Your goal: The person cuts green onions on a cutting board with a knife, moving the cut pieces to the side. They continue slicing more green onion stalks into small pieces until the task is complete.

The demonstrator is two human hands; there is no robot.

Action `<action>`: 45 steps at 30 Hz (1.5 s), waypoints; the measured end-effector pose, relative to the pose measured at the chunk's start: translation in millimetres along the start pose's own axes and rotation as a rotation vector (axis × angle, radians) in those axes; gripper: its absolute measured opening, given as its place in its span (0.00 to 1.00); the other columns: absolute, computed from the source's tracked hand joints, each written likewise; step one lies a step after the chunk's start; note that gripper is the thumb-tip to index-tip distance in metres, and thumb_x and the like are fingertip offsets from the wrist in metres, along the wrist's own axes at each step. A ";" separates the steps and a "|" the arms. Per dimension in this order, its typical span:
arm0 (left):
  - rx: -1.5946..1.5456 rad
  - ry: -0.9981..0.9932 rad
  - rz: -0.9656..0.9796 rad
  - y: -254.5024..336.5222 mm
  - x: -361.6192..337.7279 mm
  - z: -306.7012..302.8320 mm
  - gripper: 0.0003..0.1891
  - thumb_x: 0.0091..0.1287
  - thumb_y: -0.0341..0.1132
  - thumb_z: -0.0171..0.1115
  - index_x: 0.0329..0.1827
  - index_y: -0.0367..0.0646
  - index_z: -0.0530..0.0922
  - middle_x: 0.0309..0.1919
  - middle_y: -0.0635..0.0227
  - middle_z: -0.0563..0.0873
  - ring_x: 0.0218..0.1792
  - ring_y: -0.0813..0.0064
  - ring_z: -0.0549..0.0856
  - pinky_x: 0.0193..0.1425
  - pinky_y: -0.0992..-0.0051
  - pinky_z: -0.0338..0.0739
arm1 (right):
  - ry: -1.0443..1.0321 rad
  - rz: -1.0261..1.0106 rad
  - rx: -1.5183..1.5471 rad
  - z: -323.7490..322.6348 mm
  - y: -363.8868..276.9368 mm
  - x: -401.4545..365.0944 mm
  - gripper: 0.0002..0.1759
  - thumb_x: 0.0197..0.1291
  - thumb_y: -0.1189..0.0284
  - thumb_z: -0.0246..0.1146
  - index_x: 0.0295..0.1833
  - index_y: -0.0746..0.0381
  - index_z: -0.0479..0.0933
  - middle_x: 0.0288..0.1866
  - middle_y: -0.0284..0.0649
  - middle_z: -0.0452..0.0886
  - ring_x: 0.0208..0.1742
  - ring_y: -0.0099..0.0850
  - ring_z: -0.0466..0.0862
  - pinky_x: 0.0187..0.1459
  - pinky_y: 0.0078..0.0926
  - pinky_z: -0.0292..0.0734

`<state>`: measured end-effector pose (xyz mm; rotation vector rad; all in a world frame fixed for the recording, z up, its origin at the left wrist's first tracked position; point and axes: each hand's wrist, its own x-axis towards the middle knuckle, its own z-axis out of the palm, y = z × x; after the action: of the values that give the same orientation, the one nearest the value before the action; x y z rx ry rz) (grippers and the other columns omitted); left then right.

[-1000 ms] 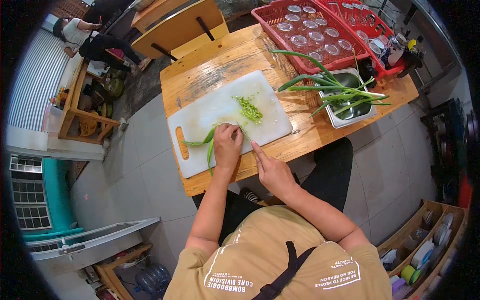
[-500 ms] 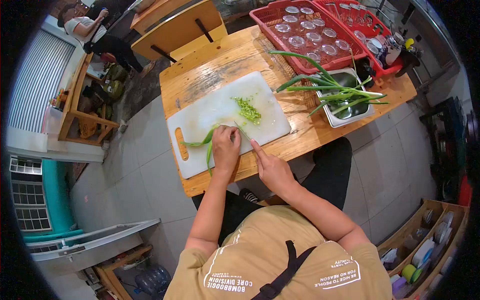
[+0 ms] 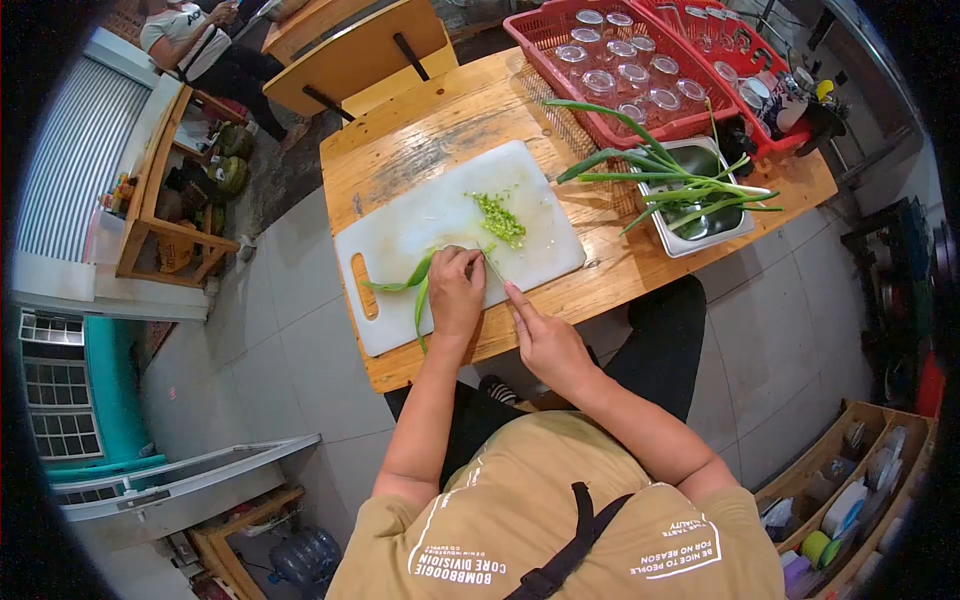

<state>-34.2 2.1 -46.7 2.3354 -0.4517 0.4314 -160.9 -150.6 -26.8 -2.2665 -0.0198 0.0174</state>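
Note:
My left hand (image 3: 459, 290) is closed over a green onion (image 3: 403, 283), whose leaves trail out to the left across the white cutting board (image 3: 400, 225). In my right hand (image 3: 548, 345) is a knife (image 3: 493, 265), its handle mostly hidden by my fingers. The blade lies right beside my left fingertips, over the board's near edge. A small heap of chopped green onion (image 3: 498, 220) sits on the board, just beyond the blade.
A steel container (image 3: 700, 232) with whole green onions (image 3: 690, 180) across it stands at the right of the wooden table (image 3: 390, 130). Behind it are red baskets (image 3: 560, 95) holding upturned glasses (image 3: 632, 75). A chair (image 3: 365, 60) stands at the far side. Another person (image 3: 195, 50) stands far left.
My hands stay almost in the same place, with the knife shifted very slightly against the left fingertips. The view has moved slightly, and the person at far left appears higher in it.

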 end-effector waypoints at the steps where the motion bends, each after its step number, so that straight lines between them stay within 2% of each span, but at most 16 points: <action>1: 0.000 -0.011 -0.005 -0.1 -0.5 -1.0 0.04 0.69 0.29 0.73 0.42 0.39 0.91 0.39 0.60 0.88 0.47 0.54 0.85 0.55 0.57 0.80 | -0.026 0.023 -0.016 1.5 0.7 3.0 0.33 0.82 0.68 0.57 0.89 0.55 0.65 0.33 0.61 0.87 0.33 0.61 0.87 0.39 0.61 0.82; 8: 0.012 -0.006 -0.030 -2.3 -1.7 -1.3 0.04 0.70 0.29 0.73 0.43 0.38 0.91 0.39 0.57 0.88 0.46 0.52 0.85 0.55 0.56 0.80 | 0.037 -0.048 -0.099 6.8 -0.3 24.6 0.36 0.78 0.70 0.59 0.89 0.54 0.64 0.31 0.60 0.86 0.31 0.59 0.88 0.36 0.59 0.83; 10: -0.005 -0.025 -0.035 -5.5 -3.5 -1.4 0.05 0.70 0.29 0.73 0.44 0.38 0.90 0.40 0.56 0.88 0.47 0.51 0.84 0.56 0.56 0.79 | -0.033 0.004 -0.237 1.8 -3.8 7.5 0.37 0.78 0.70 0.59 0.90 0.54 0.63 0.30 0.57 0.86 0.30 0.57 0.87 0.35 0.57 0.84; 17: -0.031 -0.001 0.020 -0.2 -3.6 -5.2 0.04 0.70 0.28 0.71 0.43 0.39 0.91 0.40 0.57 0.88 0.47 0.51 0.85 0.56 0.56 0.80 | 0.100 -0.089 -0.142 5.4 7.3 6.8 0.35 0.80 0.70 0.59 0.89 0.55 0.64 0.28 0.57 0.85 0.29 0.58 0.87 0.36 0.57 0.84; 19: -0.016 -0.013 0.027 0.1 -2.3 -5.2 0.04 0.69 0.28 0.71 0.43 0.39 0.92 0.39 0.58 0.88 0.47 0.52 0.85 0.56 0.56 0.80 | 0.082 -0.046 -0.075 1.6 3.5 7.4 0.33 0.82 0.69 0.58 0.89 0.55 0.64 0.29 0.58 0.85 0.30 0.59 0.87 0.37 0.58 0.83; 22: 0.006 -0.001 -0.031 1.3 -1.0 -1.2 0.04 0.68 0.29 0.72 0.42 0.39 0.92 0.39 0.58 0.88 0.48 0.53 0.86 0.56 0.56 0.81 | 0.104 -0.090 -0.045 2.1 0.2 0.6 0.33 0.83 0.68 0.58 0.89 0.54 0.64 0.31 0.59 0.86 0.31 0.60 0.87 0.38 0.60 0.82; 32: 0.007 0.004 -0.100 0.9 -0.6 3.9 0.06 0.67 0.31 0.73 0.40 0.38 0.92 0.37 0.58 0.88 0.45 0.53 0.85 0.55 0.56 0.80 | 0.017 0.015 -0.148 11.9 -4.0 14.9 0.34 0.81 0.70 0.57 0.89 0.54 0.64 0.32 0.58 0.87 0.31 0.59 0.87 0.37 0.60 0.83; 35: 0.011 0.004 -0.111 0.5 -0.1 4.3 0.06 0.68 0.31 0.72 0.40 0.37 0.91 0.38 0.57 0.88 0.46 0.53 0.85 0.55 0.56 0.80 | 0.077 -0.042 -0.144 16.9 -1.4 17.5 0.35 0.80 0.70 0.58 0.90 0.55 0.63 0.32 0.58 0.87 0.30 0.58 0.87 0.36 0.58 0.84; 37: 0.007 0.016 -0.091 -0.1 -2.0 4.5 0.05 0.69 0.30 0.72 0.40 0.37 0.90 0.39 0.57 0.87 0.46 0.52 0.85 0.55 0.56 0.79 | 0.042 -0.002 -0.185 5.8 -8.1 3.0 0.34 0.81 0.71 0.59 0.90 0.50 0.64 0.30 0.56 0.85 0.29 0.55 0.87 0.35 0.54 0.82; 40: -0.002 -0.005 -0.081 -0.6 -3.4 1.4 0.05 0.70 0.30 0.71 0.41 0.36 0.89 0.39 0.56 0.86 0.47 0.52 0.84 0.56 0.56 0.79 | 0.033 -0.004 -0.191 -1.5 -8.2 -10.5 0.34 0.82 0.70 0.59 0.90 0.50 0.64 0.29 0.54 0.85 0.29 0.54 0.86 0.34 0.53 0.82; 45: -0.026 -0.050 -0.111 -0.3 -0.7 -1.8 0.05 0.69 0.29 0.72 0.41 0.36 0.89 0.40 0.55 0.87 0.47 0.51 0.85 0.56 0.56 0.80 | 0.031 -0.036 -0.236 7.5 -0.9 17.5 0.38 0.80 0.70 0.60 0.91 0.52 0.61 0.29 0.52 0.84 0.28 0.54 0.86 0.33 0.54 0.84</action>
<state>-35.0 3.7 -45.9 2.3373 -0.3474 0.3130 -143.6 -144.0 -31.0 -2.5020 -0.0481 -0.0407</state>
